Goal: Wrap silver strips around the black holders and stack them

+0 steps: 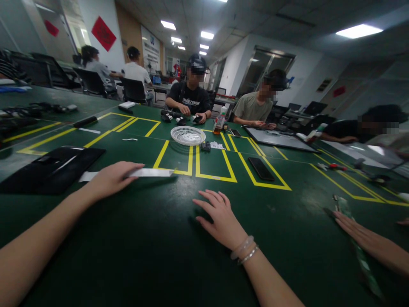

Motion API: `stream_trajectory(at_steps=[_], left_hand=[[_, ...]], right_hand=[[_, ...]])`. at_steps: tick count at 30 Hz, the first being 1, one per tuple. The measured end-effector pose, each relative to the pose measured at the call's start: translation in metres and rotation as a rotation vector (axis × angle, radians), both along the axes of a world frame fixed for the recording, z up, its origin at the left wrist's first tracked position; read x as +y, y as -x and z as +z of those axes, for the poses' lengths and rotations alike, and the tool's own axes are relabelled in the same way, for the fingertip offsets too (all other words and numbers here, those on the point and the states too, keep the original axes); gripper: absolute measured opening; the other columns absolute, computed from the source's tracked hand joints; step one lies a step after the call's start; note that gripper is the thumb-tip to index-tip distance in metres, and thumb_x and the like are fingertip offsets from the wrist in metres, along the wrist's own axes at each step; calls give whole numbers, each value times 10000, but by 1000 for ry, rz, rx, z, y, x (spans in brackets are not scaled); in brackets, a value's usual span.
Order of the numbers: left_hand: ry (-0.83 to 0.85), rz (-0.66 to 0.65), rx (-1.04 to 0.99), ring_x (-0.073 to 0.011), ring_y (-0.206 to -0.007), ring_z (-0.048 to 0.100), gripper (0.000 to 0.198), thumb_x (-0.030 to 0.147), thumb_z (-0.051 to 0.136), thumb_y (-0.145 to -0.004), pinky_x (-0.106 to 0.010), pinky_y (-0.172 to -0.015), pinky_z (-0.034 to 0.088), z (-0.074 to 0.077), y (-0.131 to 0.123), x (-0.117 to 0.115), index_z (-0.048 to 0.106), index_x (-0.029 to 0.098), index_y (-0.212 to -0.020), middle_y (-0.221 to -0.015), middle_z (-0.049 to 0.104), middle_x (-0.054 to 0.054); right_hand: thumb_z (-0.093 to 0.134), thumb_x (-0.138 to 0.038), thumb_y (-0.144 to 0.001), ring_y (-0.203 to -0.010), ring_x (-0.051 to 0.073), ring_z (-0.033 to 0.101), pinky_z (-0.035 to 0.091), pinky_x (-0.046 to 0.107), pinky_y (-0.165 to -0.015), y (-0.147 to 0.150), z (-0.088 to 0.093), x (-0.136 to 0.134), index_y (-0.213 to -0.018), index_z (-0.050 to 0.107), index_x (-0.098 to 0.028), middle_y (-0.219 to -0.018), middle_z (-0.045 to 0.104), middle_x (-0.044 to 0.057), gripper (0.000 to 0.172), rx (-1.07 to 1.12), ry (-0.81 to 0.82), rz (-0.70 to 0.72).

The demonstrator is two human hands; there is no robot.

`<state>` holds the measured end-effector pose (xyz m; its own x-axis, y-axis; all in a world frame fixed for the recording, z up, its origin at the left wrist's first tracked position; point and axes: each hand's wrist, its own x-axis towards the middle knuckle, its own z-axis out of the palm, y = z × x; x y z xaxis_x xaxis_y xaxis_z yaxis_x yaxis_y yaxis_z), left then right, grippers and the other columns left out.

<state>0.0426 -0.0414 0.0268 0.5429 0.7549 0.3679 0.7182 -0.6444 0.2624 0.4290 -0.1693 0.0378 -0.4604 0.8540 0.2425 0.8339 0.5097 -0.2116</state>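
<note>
One white strip [151, 172] juts from the left hand [111, 179], pinched between thumb and fingers, its free end pointing toward the middle of the green table [143, 243]. Another white length shows on the wrist side of that hand; whether both belong to a single piece, I cannot tell. The right hand [220, 219] is palm down with its fingers spread apart, near the strip's free end but separate from it; whether it touches the tabletop is unclear. Two bracelets [242, 248] circle its wrist.

Left of the strip lies a glossy black panel [54, 168]. Beyond the hands, yellow tape [161, 154] marks out rectangles, one framing a black phone [261, 169]. Farther off stand a round white basket [188, 134] and a bottle [220, 121]. Across the table, a person in a black shirt [188, 96] handles small items. At far right, a co-worker's hand [358, 230] rests by a long green board [364, 262].
</note>
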Motion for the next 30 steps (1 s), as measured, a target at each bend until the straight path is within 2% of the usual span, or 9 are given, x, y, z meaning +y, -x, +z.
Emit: stream_trajectory(at_steps=[4,7,10,13,17,22,27,29,30], left_hand=[[187,-310,-26,-245,-1160,539,397,324,440,-988,-373,-980,466,3,-63,-34,551,212,-1352,-1283,559,-74],[277,-434,-70,-229,-1140,557,373,223,518,-966,-325,-967,477,2,-86,-52,557,233,-1336,-1251,574,-64],[304,-466,-115,-229,-1139,561,382,179,545,-954,-316,-974,477,0,-91,-58,563,244,-1330,-1247,577,-59],[288,-460,-157,-236,-1152,552,361,205,518,-971,-338,-994,467,-1,-88,-58,568,235,-1327,-1259,573,-67],[245,-387,-80,-258,-1179,534,380,365,546,-991,-365,-1008,454,-1,-79,-45,567,236,-1347,-1283,566,-76],[68,68,31,-358,-1317,391,731,680,439,-936,-598,-1144,169,-2,-27,-4,450,169,-1459,-1416,453,-135],[-101,625,18,-518,-1302,297,996,825,379,-804,-695,-972,82,-19,82,31,561,-28,-1285,-1376,402,-319],[-79,669,-9,-566,-1320,129,929,842,382,-758,-681,-826,127,-28,122,37,664,-11,-991,-1211,547,-292],[-4,534,-7,-550,-1334,21,856,801,356,-808,-648,-771,161,-32,138,38,659,2,-856,-1120,599,-260]], right_hand=[[715,-321,-839,-1400,270,381,213,575,-1150,5,1,-2,-1042,638,-277,-1444,530,42,221,43,4,18],[677,-284,-872,-1285,232,515,176,574,-1155,6,2,-3,-984,623,-265,-1198,686,18,126,75,79,66],[653,-285,-891,-1119,201,618,167,568,-1155,7,4,-4,-1025,631,-271,-1033,721,-1,137,101,133,100],[700,-353,-856,-1053,208,643,181,575,-1150,7,5,-4,-1102,641,-287,-1048,725,3,261,140,152,111],[658,-329,-892,-981,189,667,252,554,-1141,4,3,-1,-1128,662,-290,-1065,736,6,240,314,196,74],[681,-418,-856,-941,199,684,539,391,-875,-7,1,10,-1128,684,-234,-1063,739,63,328,964,282,-123],[770,-438,-775,-829,125,691,570,227,-702,-17,3,21,-1107,665,-238,-1028,750,21,401,1642,349,-349],[786,-407,-769,-782,108,689,581,208,-674,-21,3,23,-1057,662,-235,-997,748,1,358,1818,414,-382],[778,-386,-784,-755,101,688,587,207,-663,-23,3,25,-1036,659,-234,-975,745,-8,318,1882,456,-393]])
